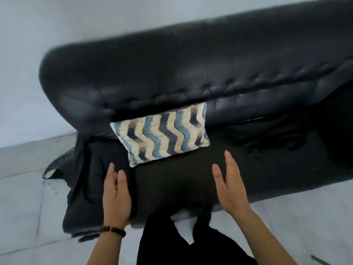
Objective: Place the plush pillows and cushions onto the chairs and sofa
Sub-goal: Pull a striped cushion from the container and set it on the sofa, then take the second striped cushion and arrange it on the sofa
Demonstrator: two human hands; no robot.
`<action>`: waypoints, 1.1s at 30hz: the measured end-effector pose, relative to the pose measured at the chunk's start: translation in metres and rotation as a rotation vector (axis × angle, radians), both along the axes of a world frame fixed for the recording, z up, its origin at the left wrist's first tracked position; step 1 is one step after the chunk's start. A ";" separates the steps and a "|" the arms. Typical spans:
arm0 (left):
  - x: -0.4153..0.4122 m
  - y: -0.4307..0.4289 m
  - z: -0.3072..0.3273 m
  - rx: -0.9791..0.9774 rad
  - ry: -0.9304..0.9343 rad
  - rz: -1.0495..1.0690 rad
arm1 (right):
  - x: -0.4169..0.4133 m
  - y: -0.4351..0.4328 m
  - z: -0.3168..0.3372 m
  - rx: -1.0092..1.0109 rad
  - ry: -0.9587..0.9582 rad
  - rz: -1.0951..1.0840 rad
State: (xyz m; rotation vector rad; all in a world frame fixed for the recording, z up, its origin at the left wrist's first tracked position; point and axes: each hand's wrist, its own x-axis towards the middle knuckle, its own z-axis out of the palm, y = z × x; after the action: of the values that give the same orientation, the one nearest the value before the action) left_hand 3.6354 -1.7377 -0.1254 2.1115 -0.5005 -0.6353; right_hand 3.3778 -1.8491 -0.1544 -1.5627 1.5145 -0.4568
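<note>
A cream pillow [162, 133] with blue and dark zigzag stripes leans against the backrest of a black leather sofa [191, 73], at the left part of the seat. My left hand [115, 194] hovers over the seat just below the pillow's lower left corner, fingers straight, holding nothing. My right hand [230, 184] is held edge-on over the seat below the pillow's right side, fingers straight and apart from the pillow. Neither hand touches the pillow.
The sofa's left armrest [82, 104] has torn black covering hanging toward the pale floor [28, 188]. A pale wall [28, 54] stands behind the sofa. My dark clothing [172, 241] fills the bottom centre. The sofa seat [277, 159] stretches to the right.
</note>
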 end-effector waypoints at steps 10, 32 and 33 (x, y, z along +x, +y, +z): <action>0.026 -0.032 0.061 -0.254 -0.015 -0.246 | -0.037 0.018 0.086 -0.201 -0.074 -0.392; -0.521 -0.193 0.099 -0.355 0.147 -1.396 | -0.467 0.127 0.093 -0.396 -0.148 -1.392; -0.549 -0.199 0.104 -0.360 0.157 -1.412 | -0.492 0.119 0.101 -0.414 -0.130 -1.372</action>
State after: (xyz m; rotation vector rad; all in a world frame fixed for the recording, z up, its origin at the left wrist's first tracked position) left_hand 3.0863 -1.9364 -0.0212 1.0867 -1.8644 -1.3003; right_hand 2.8858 -1.7305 -0.0537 -0.4734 2.3002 -1.6529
